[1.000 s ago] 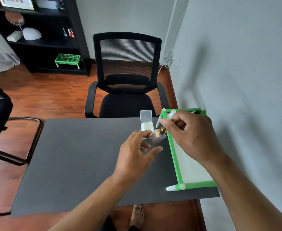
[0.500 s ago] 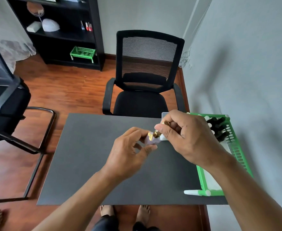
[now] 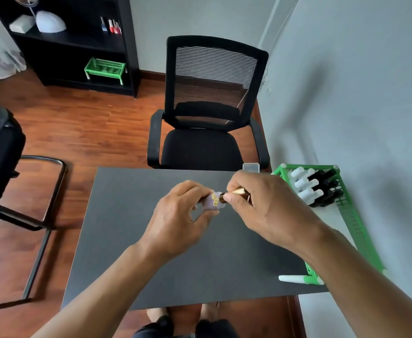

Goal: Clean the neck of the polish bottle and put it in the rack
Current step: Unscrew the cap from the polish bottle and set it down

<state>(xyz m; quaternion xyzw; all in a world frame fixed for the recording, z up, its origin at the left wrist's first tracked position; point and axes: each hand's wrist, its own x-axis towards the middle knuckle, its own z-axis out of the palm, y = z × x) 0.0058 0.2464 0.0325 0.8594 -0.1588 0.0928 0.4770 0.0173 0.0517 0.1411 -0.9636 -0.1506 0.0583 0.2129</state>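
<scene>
- A dark grey desk (image 3: 131,240) stands against a pale wall on a red-brown wooden floor, with a black mesh office chair (image 3: 207,111) behind it and a black shelf unit (image 3: 78,40) in the far left corner.
- Both hands meet above the middle of the desk.
- The left hand (image 3: 175,223) has its fingers clamped on a small lilac polish bottle (image 3: 212,203), held clear of the desk.
- The right hand (image 3: 268,206) pinches a gold cap (image 3: 239,191) at the bottle's neck, fingers closed round it.
- A green rack (image 3: 351,215) sits at the desk's right edge by the wall; white and black bottles fill its far end.
- A small clear box (image 3: 250,167) shows just behind the right hand.
</scene>
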